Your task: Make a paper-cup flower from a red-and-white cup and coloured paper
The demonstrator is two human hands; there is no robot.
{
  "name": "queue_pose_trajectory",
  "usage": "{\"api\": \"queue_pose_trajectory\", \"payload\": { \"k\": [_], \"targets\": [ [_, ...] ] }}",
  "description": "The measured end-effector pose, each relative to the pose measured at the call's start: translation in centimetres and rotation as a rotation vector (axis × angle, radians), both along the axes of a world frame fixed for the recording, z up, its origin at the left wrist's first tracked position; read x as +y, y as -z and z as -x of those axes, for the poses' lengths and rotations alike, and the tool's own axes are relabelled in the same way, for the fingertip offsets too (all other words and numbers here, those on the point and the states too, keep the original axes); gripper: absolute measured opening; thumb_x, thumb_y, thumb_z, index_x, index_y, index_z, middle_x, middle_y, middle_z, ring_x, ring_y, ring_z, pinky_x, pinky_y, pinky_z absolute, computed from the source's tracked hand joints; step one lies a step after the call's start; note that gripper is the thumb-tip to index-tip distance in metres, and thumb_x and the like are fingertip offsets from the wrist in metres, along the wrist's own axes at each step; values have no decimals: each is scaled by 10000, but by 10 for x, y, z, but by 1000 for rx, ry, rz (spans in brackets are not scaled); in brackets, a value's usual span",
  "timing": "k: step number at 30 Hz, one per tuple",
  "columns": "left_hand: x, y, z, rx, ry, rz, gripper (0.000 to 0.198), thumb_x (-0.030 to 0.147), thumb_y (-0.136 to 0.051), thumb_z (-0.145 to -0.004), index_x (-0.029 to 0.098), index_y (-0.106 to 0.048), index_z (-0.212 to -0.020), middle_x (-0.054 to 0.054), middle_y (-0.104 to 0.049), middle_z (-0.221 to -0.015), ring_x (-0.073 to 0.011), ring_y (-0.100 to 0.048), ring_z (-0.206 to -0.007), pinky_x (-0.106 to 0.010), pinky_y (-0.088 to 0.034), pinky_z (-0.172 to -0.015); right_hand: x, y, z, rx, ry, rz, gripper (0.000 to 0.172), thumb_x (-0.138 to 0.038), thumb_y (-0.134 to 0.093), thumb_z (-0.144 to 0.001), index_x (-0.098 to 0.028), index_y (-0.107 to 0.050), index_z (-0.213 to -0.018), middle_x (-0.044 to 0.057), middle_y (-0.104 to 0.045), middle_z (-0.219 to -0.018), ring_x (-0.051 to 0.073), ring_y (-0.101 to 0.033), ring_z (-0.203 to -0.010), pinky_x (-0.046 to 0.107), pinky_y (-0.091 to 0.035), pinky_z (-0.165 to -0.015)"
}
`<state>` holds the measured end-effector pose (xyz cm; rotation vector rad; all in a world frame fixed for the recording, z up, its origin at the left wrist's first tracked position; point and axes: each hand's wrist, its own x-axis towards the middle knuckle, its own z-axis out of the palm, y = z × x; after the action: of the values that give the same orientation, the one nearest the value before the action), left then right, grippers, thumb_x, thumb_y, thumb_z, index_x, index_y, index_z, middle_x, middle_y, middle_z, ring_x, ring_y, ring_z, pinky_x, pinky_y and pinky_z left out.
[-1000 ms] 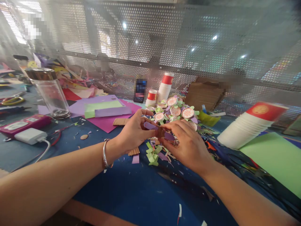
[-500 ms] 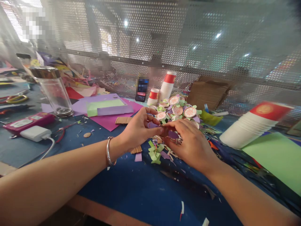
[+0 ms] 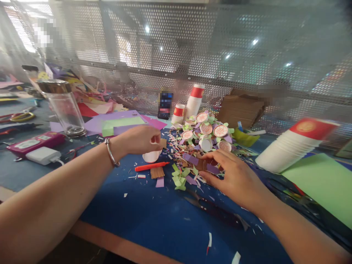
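My left hand (image 3: 141, 140) has its fingers curled down over a white paper cup base (image 3: 151, 157) and beside a small cardboard piece (image 3: 163, 143); what its fingertips pinch, if anything, is hidden. My right hand (image 3: 229, 170) holds a brown cardboard piece (image 3: 202, 164) with purple paper strips (image 3: 190, 158) on it, between thumb and fingers. An orange-red marker (image 3: 152, 167) lies below my left hand, across a corrugated cardboard scrap (image 3: 157, 173). Green paper pieces (image 3: 180, 180) lie just left of my right thumb.
Behind my right hand is a heap of round white discs (image 3: 206, 128) with red drawings. Dark-handled snips (image 3: 217, 211) lie in front. Stacked paper cups (image 3: 291, 146) lean at right; a glass bottle (image 3: 66, 110) stands at left. A perforated metal screen (image 3: 170, 44) rises behind.
My hands have parted: the left moved left to the cup base, and the right keeps the cardboard piece with purple strips. The marker and cup base now show.
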<state>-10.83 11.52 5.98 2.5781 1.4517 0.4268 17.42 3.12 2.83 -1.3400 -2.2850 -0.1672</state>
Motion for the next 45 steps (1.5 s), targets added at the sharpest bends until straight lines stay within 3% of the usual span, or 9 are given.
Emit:
{"api": "queue_pose_trajectory", "payload": {
  "k": [3,7,15,20,24,29,37,41,45],
  "targets": [
    [1,-2,9,171,-53,58,318,437,-645,-796,181,-691,-981,-70,-709,-895,-182,-593,-713,-269,-330,-601,1,1,-3,12,18,13,241,-323,-754,-832,-216,-640,-1015,70,-691,-967,267,-663,-862,376,-527,-707],
    [4,1,12,204,47,125,374,371,-630,-803,207,-663,-1138,-59,-674,-939,-188,-597,-780,-260,-362,-652,2,1,-4,32,6,41,242,-333,-750,-835,-221,-643,-1022,61,-689,-964,261,-657,-868,374,-521,-720],
    [6,0,6,95,155,66,150,227,-642,-739,200,-738,-851,-54,-612,-855,-201,-551,-835,-290,-380,-740,2,4,-6,62,-9,77,231,-339,-746,-837,-232,-651,-1018,58,-694,-974,253,-656,-847,376,-529,-717],
    [3,-11,8,66,132,108,208,221,-617,-775,195,-736,-944,-59,-681,-922,-194,-573,-821,-292,-375,-733,3,4,-5,69,-17,53,262,-387,-734,-847,-235,-649,-1042,55,-702,-976,246,-662,-828,363,-530,-699],
    [4,-3,8,129,172,22,185,221,-650,-753,230,-773,-891,-60,-669,-898,-229,-555,-919,-334,-359,-850,3,4,-3,65,-15,48,254,-381,-728,-846,-234,-654,-1039,53,-707,-976,249,-672,-831,358,-527,-690],
    [5,3,4,132,156,-26,113,214,-635,-758,212,-748,-754,-58,-625,-801,-216,-539,-858,-327,-359,-814,2,4,-3,80,-15,76,245,-359,-731,-849,-235,-649,-1044,50,-696,-991,247,-660,-851,366,-527,-729],
    [1,-1,-6,-295,6,-103,54,189,-595,-778,187,-629,-820,-37,-678,-801,-161,-572,-708,-278,-390,-640,1,2,-2,132,-27,26,268,-372,-741,-850,-236,-656,-1064,55,-721,-973,247,-683,-841,363,-551,-727],
    [-6,21,-29,-629,129,138,112,200,-611,-801,180,-640,-907,-47,-680,-881,-115,-577,-631,-233,-438,-553,-1,1,1,161,-31,-42,262,-308,-750,-836,-227,-651,-1065,57,-734,-985,249,-699,-866,359,-562,-744],
    [-26,36,-53,-887,179,524,144,253,-644,-816,194,-661,-946,-63,-672,-895,-161,-653,-701,-245,-537,-523,-2,1,2,182,-32,-62,271,-273,-744,-835,-228,-644,-1083,49,-734,-984,233,-698,-851,334,-561,-726]
  ]
}}
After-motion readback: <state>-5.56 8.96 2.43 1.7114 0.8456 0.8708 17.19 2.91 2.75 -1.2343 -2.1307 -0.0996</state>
